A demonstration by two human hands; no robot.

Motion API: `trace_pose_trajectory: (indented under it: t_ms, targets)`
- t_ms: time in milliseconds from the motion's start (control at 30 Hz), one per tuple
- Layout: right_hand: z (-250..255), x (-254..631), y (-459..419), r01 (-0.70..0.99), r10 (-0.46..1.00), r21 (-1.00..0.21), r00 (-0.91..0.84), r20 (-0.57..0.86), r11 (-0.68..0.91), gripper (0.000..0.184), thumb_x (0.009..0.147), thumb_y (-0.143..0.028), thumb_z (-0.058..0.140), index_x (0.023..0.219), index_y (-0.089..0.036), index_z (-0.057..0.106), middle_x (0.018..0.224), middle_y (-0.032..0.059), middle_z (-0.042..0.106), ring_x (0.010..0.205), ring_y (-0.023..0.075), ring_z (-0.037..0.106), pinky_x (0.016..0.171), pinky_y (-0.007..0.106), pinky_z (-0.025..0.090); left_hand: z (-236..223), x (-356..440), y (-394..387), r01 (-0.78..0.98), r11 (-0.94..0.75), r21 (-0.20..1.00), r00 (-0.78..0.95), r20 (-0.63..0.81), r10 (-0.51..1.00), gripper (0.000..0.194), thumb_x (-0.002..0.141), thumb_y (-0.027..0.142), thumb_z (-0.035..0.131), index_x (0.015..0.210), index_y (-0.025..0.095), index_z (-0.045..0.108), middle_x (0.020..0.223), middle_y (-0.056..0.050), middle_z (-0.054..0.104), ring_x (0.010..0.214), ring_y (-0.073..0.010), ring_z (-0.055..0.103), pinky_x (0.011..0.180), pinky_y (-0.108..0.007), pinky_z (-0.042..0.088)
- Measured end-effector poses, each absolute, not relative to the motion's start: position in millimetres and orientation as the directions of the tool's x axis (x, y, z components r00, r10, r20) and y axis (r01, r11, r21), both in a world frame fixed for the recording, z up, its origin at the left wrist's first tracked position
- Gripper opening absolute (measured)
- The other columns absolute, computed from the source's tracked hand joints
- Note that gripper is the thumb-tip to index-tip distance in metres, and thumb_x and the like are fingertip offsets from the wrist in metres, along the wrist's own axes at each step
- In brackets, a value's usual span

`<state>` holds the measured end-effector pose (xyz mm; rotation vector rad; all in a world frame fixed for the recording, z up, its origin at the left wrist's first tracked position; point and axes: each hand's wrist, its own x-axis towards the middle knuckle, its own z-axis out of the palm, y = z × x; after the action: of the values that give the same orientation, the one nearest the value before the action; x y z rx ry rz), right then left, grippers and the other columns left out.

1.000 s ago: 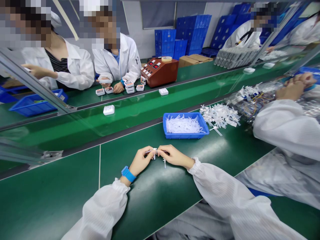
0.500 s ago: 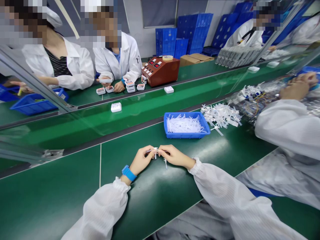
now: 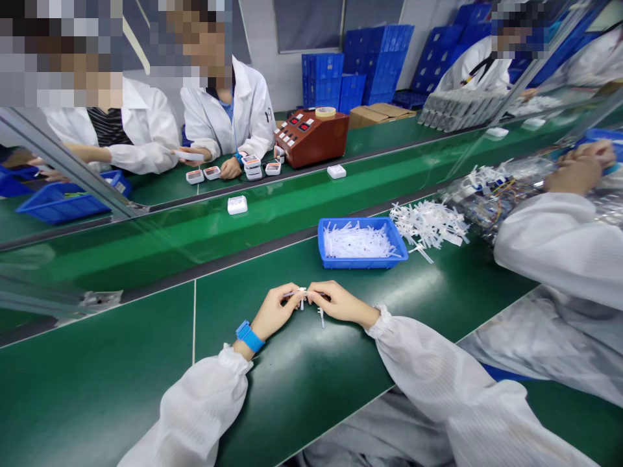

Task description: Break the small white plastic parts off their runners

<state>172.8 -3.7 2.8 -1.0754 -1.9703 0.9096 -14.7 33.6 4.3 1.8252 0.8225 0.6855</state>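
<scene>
My left hand (image 3: 278, 310) and my right hand (image 3: 341, 302) meet over the green worktop, each with its fingertips pinched together. Between them is a small white plastic piece (image 3: 302, 297), T-shaped with a thin stem pointing down; both hands grip it. A second small white piece (image 3: 321, 317) shows just under my right fingers; whether it is held or lies on the table I cannot tell. Beyond my hands stands a blue tray (image 3: 363, 264) full of thin, translucent white strips. Beside it lies a loose pile of white plastic pieces (image 3: 431, 224).
A green conveyor belt (image 3: 287, 196) with white boxes (image 3: 237, 205) runs behind the worktop (image 3: 121, 370). Across it, people in white coats sit near a brown control box (image 3: 316, 139). On the right, a co-worker's sleeve (image 3: 545, 240) reaches over bagged wires (image 3: 496, 201).
My hands keep the same pinch on the white piece. White boxes on the belt have shifted right. Across the belt, one person's arm has reached right, toward the white case in the neighbour's hand.
</scene>
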Motion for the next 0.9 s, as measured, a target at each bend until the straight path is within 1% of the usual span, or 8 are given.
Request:
trace_pose_trajectory:
  t_ms: [200,433,733,900]
  targets:
    - [3.1,172.5,-3.8,0.39,0.882,-0.828,-0.406,0.238,0.403,0.032,0.095,-0.032,0.039,0.074,-0.015,0.054,0.063,-0.0015,0.049,0.058,0.01,0.042,0.055,0.021,0.033,5.3,-14.0,33.0,0.225,-0.294,0.929,0.61,0.101,0.786,0.031,0.088,0.04,0.052,0.072,0.015,0.06,0.064,-0.001,0.058,0.061,-0.0126,0.052,0.062,-0.023,0.042]
    - [3.5,172.0,-3.5,0.389,0.874,-0.817,-0.412,0.259,0.426,0.032,0.096,-0.031,0.038,0.072,-0.015,0.052,0.063,-0.0023,0.047,0.056,0.0093,0.04,0.055,0.021,0.032,5.3,-14.2,32.0,0.234,-0.303,0.924,0.613,0.102,0.784,0.029,0.089,0.036,0.051,0.072,0.014,0.06,0.064,0.0,0.058,0.062,-0.0118,0.052,0.063,-0.023,0.042]
    - [3.8,171.2,-3.6,0.4,0.876,-0.813,-0.41,0.254,0.423,0.033,0.096,-0.032,0.037,0.072,-0.015,0.052,0.063,-0.002,0.048,0.057,0.0095,0.04,0.056,0.021,0.032,6.0,-14.0,32.1,0.243,-0.313,0.918,0.602,0.11,0.791,0.031,0.088,0.038,0.052,0.072,0.014,0.062,0.062,0.0,0.057,0.06,-0.0121,0.052,0.061,-0.023,0.043]
    - [3.7,171.2,-3.5,0.402,0.875,-0.811,-0.412,0.254,0.425,0.032,0.096,-0.031,0.038,0.072,-0.015,0.053,0.063,-0.0021,0.048,0.057,0.0094,0.04,0.055,0.022,0.031,5.6,-13.9,32.0,0.251,-0.309,0.917,0.599,0.104,0.794,0.03,0.089,0.036,0.051,0.073,0.014,0.062,0.063,-0.001,0.058,0.06,-0.0122,0.053,0.061,-0.023,0.043]
